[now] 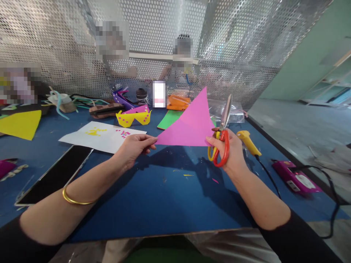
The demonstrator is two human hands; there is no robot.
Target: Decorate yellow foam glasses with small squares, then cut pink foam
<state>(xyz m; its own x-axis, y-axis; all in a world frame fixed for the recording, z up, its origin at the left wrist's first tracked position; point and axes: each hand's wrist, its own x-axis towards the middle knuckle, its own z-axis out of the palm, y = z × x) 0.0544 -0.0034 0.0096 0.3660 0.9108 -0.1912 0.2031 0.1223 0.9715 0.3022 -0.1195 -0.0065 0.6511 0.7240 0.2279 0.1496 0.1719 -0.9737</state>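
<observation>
A pink triangular sheet (189, 124) is held up above the blue table, its tip pointing upward. My left hand (137, 148) pinches its left corner between thumb and fingers. At the right corner, my right hand (229, 148) grips the sheet and also holds scissors (225, 146) with red and yellow handles, blades pointing up. Behind the sheet lies a green sheet (168, 119), partly hidden. Yellow paper glasses (133, 118) with pink squares stand further back, near a white sheet (105, 137) bearing small yellow and pink pieces.
A black tablet-like panel (59, 175) lies at left, below a yellow sheet (23, 124). At right are a yellow glue gun (248, 142) and a corded magenta device (296, 177). A lit phone (159, 94) stands before the perforated metal screen (153, 22).
</observation>
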